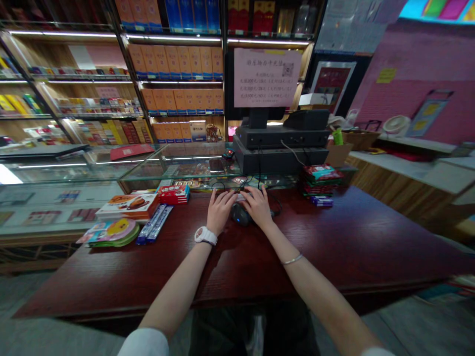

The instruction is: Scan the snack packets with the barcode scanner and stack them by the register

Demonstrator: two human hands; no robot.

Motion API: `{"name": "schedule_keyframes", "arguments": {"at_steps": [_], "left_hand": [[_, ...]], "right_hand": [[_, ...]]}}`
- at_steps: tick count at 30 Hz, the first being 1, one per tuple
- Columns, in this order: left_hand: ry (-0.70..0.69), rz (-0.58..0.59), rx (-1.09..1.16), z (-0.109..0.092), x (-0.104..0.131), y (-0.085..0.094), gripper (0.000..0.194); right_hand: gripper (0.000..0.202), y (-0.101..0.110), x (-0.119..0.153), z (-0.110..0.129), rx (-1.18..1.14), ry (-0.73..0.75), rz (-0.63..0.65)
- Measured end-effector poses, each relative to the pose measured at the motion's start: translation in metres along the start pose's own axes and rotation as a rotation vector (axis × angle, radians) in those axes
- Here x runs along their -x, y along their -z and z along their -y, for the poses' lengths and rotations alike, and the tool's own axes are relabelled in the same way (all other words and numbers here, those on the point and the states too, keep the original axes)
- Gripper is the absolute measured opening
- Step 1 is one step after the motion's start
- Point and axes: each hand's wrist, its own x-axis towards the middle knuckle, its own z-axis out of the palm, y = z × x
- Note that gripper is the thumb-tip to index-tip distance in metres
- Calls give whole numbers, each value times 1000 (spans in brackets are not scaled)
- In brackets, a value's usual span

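Note:
My left hand (pixel 219 211), with a white watch (pixel 205 236) at its wrist, reaches palm down over the dark red wooden table. Opposite it is my right hand (pixel 259 206), with a thin bangle on the forearm. The inner fingertips of both hands meet at a small whitish item (pixel 240 197) and seem to grip its two ends. Its kind is too small and too covered to make out. Just below it, between the hands, lies a black computer mouse (pixel 240 215) with a blue light. Black cables (pixel 259 170) run behind the fingers.
At left lie a snack box (pixel 128 205), red packs (pixel 173 194), blue wrapped sticks (pixel 155 224) and round colourful packages (pixel 113 233). A stack of red packets (pixel 321 179) and a purple pack (pixel 322 201) sit at right. Behind stand a glass case (pixel 178 165) and a black register (pixel 280 148).

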Motion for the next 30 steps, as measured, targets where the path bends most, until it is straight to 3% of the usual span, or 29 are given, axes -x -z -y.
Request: {"name": "schedule_keyframes", "arguments": {"at_steps": [15, 22, 30], "left_hand": [[-82, -69, -21, 6, 3, -4, 30], [-53, -72, 2, 10, 4, -4, 29], [11, -82, 10, 18, 5, -5, 30]], "right_hand": [[28, -2, 1, 2, -22, -31, 34], [35, -1, 0, 0, -96, -21, 21], [35, 10, -8, -18, -225, -39, 12]]}}
